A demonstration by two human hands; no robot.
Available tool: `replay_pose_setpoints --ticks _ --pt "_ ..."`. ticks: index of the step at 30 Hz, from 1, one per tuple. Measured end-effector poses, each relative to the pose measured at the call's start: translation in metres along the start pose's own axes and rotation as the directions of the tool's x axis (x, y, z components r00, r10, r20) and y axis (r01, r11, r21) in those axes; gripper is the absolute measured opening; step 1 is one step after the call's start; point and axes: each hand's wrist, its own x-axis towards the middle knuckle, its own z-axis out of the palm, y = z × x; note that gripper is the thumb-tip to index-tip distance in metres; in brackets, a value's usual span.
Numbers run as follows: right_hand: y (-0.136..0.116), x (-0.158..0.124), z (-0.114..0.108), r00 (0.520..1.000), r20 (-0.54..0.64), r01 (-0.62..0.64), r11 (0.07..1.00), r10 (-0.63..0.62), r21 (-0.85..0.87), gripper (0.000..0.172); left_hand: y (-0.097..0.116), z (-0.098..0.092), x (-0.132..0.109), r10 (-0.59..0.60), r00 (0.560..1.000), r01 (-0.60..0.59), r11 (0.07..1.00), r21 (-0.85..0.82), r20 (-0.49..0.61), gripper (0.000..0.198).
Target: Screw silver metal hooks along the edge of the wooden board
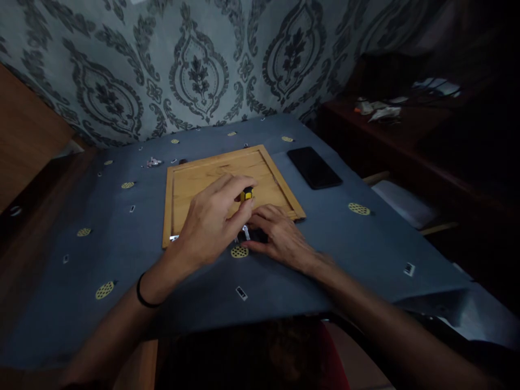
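Observation:
A wooden panel (219, 168) with a raised frame, like a cabinet door, lies flat on the cloth-covered table. My left hand (213, 216) is closed around the short yellow-and-black handle of a screwdriver (246, 195), held upright over the panel's near edge. Its lower end is hidden behind my fingers. Close beside it, my right hand (276, 233) has its thumb and fingers around a small shiny metal hinge (245, 233) at that same edge. Another metal piece (174, 238) shows at the panel's near left corner, partly covered by my left hand.
To the panel's right lies a black phone (314, 168). Small metal hardware (153, 162) rests at the back left of the blue tablecloth (203, 303). A patterned wall (199, 65) stands behind the table. On the right, a dark red surface (390, 135) holds crumpled items.

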Motion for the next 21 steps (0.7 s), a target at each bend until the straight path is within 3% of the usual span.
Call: replay_pose_setpoints --ticks 4,10,17,21 --pt "-0.002 0.005 -0.004 0.999 0.049 -0.006 0.999 0.008 -0.043 0.034 0.003 0.001 0.003 -0.047 0.999 0.047 0.995 -0.085 0.013 0.013" --pt "0.000 0.011 -0.009 0.997 0.080 -0.001 0.999 0.004 -0.038 0.034 0.009 0.020 0.006 -0.204 0.977 0.209 0.884 -0.417 0.059 0.007" --pt "0.001 0.012 -0.012 0.997 0.076 -0.003 0.999 0.000 0.041 0.029 0.004 0.036 0.007 -0.258 0.965 0.244 0.825 -0.510 0.045 0.005" --pt "0.002 0.012 -0.013 0.997 0.079 -0.005 0.998 0.001 0.061 0.032 -0.006 0.041 0.010 -0.244 0.969 0.226 0.796 -0.562 0.045 0.023"
